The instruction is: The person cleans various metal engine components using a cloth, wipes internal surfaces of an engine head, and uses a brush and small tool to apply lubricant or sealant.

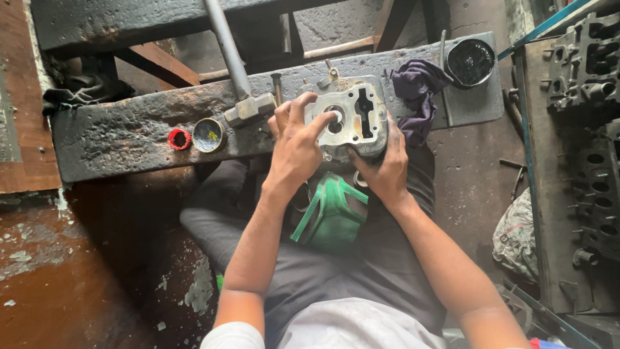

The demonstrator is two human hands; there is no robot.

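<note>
Noted at lower centre: green plastic piece (332, 216) lying in lap. Above it, at frame centre, grey cast-metal cylinder head (352, 119) propped at near edge of blackened steel beam (129, 139), flat face up, long axis running left to right. Left hand (298, 145) spread over its left part, one finger in round bore. Right hand (387, 171) clasped round lower right corner. Judged heavy, rigid, oily; best held by outer edges. Beyond: hammer (248, 106), two small tins (197, 136), purple rag (416, 87).
</note>
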